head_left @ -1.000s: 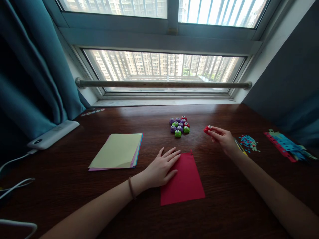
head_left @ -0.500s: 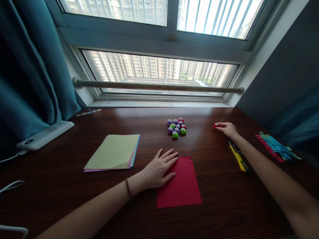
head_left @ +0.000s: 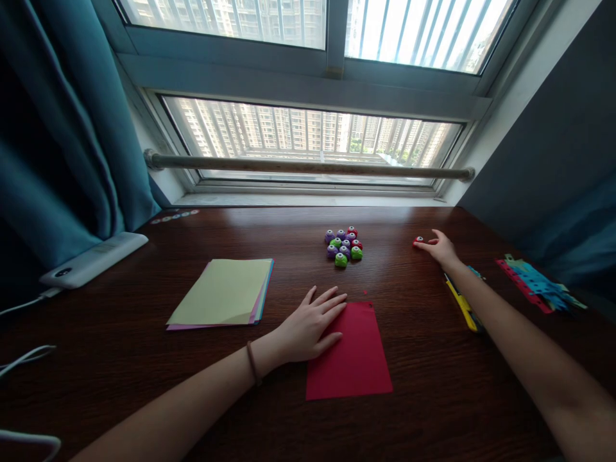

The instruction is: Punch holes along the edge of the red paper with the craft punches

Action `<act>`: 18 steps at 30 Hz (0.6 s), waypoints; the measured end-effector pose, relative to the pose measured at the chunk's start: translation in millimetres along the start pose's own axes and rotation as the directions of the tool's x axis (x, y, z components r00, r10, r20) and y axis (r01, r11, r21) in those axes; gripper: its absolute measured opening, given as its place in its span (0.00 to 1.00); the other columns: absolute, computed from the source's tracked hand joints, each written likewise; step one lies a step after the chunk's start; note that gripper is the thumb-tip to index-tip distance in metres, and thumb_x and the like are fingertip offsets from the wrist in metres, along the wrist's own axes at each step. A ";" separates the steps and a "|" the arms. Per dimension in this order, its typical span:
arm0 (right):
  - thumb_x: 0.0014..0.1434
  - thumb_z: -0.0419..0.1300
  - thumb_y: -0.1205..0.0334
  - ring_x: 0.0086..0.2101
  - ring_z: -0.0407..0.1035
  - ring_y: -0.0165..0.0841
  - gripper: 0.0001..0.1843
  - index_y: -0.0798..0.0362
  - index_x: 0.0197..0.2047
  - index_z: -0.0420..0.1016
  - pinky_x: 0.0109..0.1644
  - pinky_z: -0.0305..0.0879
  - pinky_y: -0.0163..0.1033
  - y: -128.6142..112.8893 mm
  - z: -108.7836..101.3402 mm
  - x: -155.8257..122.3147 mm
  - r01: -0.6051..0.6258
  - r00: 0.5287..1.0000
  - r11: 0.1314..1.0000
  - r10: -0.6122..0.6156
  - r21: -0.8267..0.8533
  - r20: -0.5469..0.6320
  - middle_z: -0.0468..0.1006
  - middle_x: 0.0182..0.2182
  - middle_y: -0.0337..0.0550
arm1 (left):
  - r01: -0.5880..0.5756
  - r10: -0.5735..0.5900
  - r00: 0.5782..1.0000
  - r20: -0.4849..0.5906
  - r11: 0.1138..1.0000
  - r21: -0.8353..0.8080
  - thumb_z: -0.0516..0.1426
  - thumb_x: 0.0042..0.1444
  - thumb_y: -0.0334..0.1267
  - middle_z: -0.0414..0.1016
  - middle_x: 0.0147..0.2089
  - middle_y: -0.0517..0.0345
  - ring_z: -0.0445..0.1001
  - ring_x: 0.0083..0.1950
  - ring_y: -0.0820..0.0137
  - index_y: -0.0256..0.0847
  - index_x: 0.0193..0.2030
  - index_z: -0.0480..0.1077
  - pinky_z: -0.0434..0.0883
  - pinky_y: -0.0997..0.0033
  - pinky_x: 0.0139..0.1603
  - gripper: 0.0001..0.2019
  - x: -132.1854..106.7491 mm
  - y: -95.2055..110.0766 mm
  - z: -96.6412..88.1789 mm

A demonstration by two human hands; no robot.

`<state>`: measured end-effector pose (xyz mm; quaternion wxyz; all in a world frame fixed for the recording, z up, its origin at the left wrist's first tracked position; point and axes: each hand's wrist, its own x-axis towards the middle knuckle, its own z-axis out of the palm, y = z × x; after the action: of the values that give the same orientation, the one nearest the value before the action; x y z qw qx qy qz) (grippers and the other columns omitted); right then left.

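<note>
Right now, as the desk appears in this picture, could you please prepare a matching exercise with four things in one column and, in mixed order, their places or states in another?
1. left hand
2. right hand
3. paper stack
4. cutter

A. beside the right forearm
B. flat, partly on the red sheet
C. pale yellow on top
D. fingers parted, at a small red object

Pairs: 1-B, 2-D, 3-C, 4-A

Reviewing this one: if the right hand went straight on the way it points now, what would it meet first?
Most likely the red piece, just ahead of the right hand on the table; whether they touch is hard to tell.
</note>
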<state>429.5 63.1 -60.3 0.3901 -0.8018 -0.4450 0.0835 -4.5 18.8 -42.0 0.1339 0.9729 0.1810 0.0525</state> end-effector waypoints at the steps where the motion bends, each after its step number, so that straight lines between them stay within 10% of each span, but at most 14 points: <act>1: 0.43 0.64 0.47 0.38 0.68 0.42 0.42 0.62 0.57 0.63 0.41 0.63 0.45 -9.1 4.7 -10.8 0.006 1.000 1.000 -0.005 0.031 -0.011 0.74 0.35 0.51 | 0.000 0.000 1.000 0.001 1.000 0.000 0.48 0.62 0.46 0.47 0.68 0.53 0.39 0.69 0.59 0.42 0.66 0.48 0.42 0.40 0.64 0.27 -0.1 0.1 -0.1; 4: 0.49 0.58 0.44 0.36 0.68 0.37 0.31 0.60 0.49 0.71 0.38 0.64 0.40 -44.0 22.6 -57.4 0.112 0.979 0.984 -0.134 0.142 0.153 0.75 0.36 0.50 | 0.002 -0.002 1.000 0.001 1.000 0.003 0.48 0.62 0.46 0.47 0.68 0.54 0.39 0.69 0.60 0.42 0.66 0.47 0.42 0.40 0.64 0.27 -0.7 0.6 -0.3; 8: 0.43 0.66 0.49 0.25 0.64 0.30 0.18 0.54 0.31 0.79 0.29 0.59 0.34 -85.9 43.1 -118.5 0.234 0.769 0.939 -0.338 0.254 0.543 0.75 0.24 0.41 | 0.005 -0.005 1.000 -0.004 1.000 0.009 0.48 0.62 0.46 0.47 0.68 0.55 0.39 0.69 0.60 0.42 0.66 0.48 0.42 0.40 0.64 0.27 -1.2 1.5 0.0; 11: 0.44 0.67 0.55 0.25 0.62 0.28 0.11 0.53 0.29 0.80 0.30 0.57 0.34 -99.6 50.0 -136.6 0.295 0.669 0.912 -0.410 0.285 0.620 0.75 0.25 0.40 | 0.005 -0.005 1.000 -0.009 1.000 0.008 0.48 0.62 0.46 0.48 0.68 0.54 0.40 0.69 0.60 0.42 0.65 0.49 0.41 0.41 0.64 0.27 -1.4 1.6 0.2; 18: 0.45 0.66 0.58 0.26 0.60 0.29 0.08 0.54 0.29 0.79 0.30 0.56 0.34 -96.4 51.5 -133.5 0.336 0.678 0.905 -0.425 0.262 0.599 0.74 0.26 0.39 | 0.002 -0.002 1.000 -0.023 1.000 0.004 0.49 0.62 0.46 0.49 0.68 0.54 0.41 0.69 0.60 0.43 0.65 0.48 0.42 0.42 0.65 0.27 -3.1 2.8 0.3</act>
<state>263.5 16.4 -56.4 0.2736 -0.5859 -0.7019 0.2986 -6.4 15.1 -41.7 0.1297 0.9723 0.1837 0.0631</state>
